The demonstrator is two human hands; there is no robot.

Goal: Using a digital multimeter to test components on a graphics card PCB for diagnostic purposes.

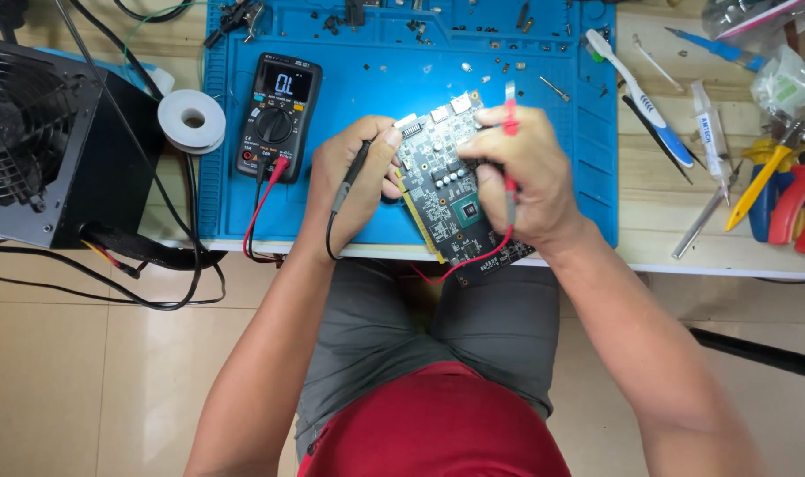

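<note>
At the front edge of the desk, on the blue repair mat (402, 88), a dark graphics card (451, 199) lies tilted, its lower corner overhanging the edge. Left hand (354, 190) grips the black probe (349, 181) and steadies the card's left side. Right hand (522, 181) is closed around the red probe (510, 119), its tip hidden behind the fingers over the board. Both leads run to the multimeter (277, 115) near the mat's left edge. A solder roll (191, 119) and a black power supply (53, 146) sit at the desk's left end.
</note>
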